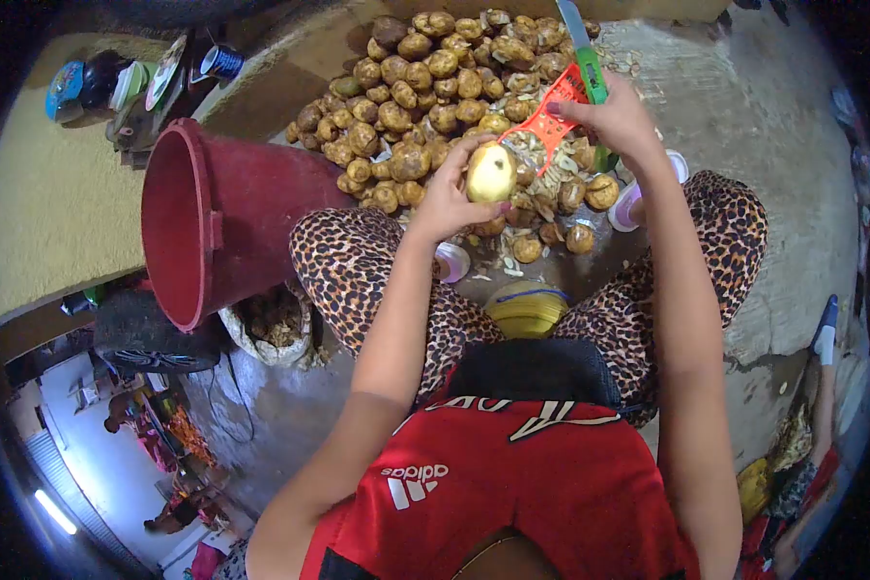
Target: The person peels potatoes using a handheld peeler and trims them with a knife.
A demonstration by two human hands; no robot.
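Beyond our left hand (445, 198), and running under both hands, spreads a heap of brown-skinned potatoes (396, 106); it is loosely piled, so a knock to its near edge could send some rolling toward our feet. Left of that same hand stands a maroon bucket (261, 198), near enough to our knee that a careless leg might shove it. Behind both hands, between our knees, we see a yellow container (527, 311), which a foot drawn back could upset.

Our right hand (617, 114) is closed around two tools together. The green-handled knife (590, 75) points its bare blade forward, away from us; with the grip shared, it could slip or swing and nick someone. The orange-red peeler (563, 89) reaches leftward from that hand to the left fingers; whether it touches them we cannot tell, but a skid there might cut a fingertip.

Our left hand cups a peeled potato (493, 176), thumb below and fingers above; its bare flesh may be slick, and a loose hold could drop it among the pale scraps (541, 150) below our right hand.
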